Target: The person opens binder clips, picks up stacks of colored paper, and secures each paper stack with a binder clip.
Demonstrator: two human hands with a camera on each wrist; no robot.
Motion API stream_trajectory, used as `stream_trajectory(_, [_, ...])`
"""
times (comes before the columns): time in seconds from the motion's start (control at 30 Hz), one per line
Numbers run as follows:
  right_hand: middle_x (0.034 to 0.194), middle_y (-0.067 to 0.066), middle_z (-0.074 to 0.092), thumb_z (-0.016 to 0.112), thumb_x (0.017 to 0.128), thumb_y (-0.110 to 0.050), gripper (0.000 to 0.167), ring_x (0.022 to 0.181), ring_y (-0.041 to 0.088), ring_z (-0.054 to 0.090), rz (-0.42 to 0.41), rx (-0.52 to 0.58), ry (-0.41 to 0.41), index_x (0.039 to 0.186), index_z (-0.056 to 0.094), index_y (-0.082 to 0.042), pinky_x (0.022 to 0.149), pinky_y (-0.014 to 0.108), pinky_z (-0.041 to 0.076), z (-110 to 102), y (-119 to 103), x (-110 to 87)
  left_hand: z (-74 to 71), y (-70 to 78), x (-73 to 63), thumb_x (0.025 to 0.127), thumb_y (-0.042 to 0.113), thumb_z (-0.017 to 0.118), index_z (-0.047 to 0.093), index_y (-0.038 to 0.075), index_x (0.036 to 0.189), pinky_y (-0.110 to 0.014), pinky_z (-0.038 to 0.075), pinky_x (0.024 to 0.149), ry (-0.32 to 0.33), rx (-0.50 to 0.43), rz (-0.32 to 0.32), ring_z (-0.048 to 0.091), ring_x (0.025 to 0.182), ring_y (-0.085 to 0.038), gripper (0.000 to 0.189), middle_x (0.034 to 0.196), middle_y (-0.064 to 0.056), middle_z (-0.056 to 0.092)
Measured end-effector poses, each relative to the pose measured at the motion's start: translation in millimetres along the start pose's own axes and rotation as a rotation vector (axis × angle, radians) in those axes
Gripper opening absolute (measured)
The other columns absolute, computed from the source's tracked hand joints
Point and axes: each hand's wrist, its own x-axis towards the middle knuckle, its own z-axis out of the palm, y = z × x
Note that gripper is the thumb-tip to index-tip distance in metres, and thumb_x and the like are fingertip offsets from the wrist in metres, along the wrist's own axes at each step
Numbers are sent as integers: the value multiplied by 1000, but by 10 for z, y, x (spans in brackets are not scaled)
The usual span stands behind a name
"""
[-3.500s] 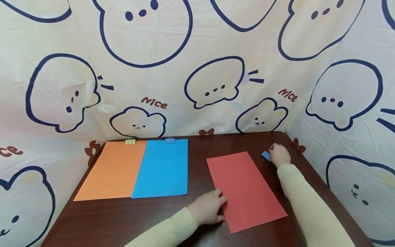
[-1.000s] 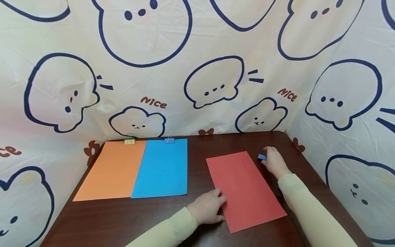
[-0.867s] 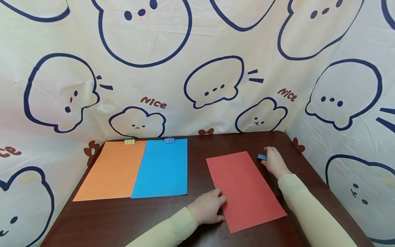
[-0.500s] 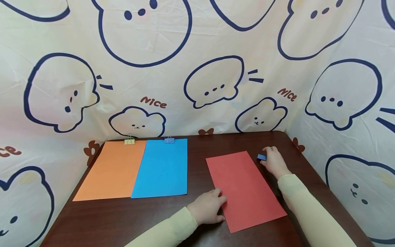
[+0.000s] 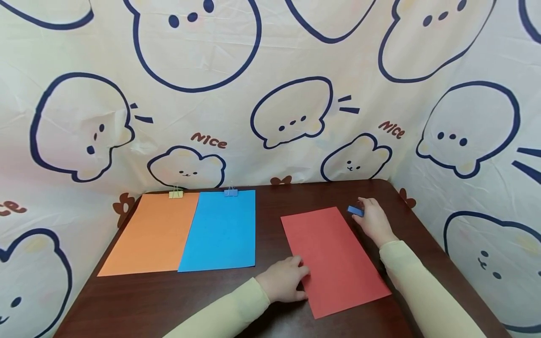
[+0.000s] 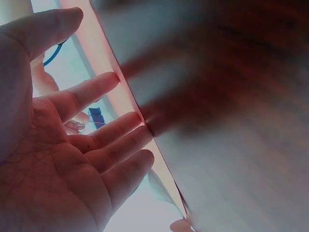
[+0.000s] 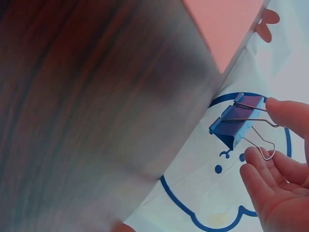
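Note:
A sheet of red paper (image 5: 336,263) lies slanted on the right side of the dark wooden table. Along its left edge rests my left hand (image 5: 282,280); the left wrist view shows the fingers (image 6: 116,145) nearly straight, their tips at the paper's edge. Beyond the red sheet's far right corner, my right hand (image 5: 374,223) holds a blue binder clip (image 5: 355,211). Up close, the thumb and fingers pinch its two wire handles, and the blue body (image 7: 239,118) points away from the palm.
On the left lie an orange sheet (image 5: 150,234) and a blue sheet (image 5: 220,230), side by side. A yellow binder clip (image 5: 175,194) sits on the orange one's far edge, another blue clip (image 5: 230,193) on the blue one's. A patterned cloth (image 5: 236,117) surrounds the table (image 5: 127,300).
My right hand has turned and shifted left, bringing the blue binder clip closer to the red paper's far right corner. My left hand and the sheets have stayed in place.

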Motion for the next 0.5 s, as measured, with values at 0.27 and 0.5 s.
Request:
stream_trajectory(0.27, [126,29,55,76,93,-9,52,113,42,63,-19,48,18,135,53,9,99,56,53,-21,-133,-74,-74,-39,67,93,43,75,71,20,105,-19,45,72,2,-68,-17,46,81,-5,26,98,6,54])
stream_trajectory(0.5, [125,29,56,76,92,-9,51,113,41,62,-28,64,14,134,54,9,99,56,52,-22,-211,-150,-179,-119,146,96,34,73,74,14,104,-22,49,73,81,-128,-79,50,78,-6,22,97,3,61])
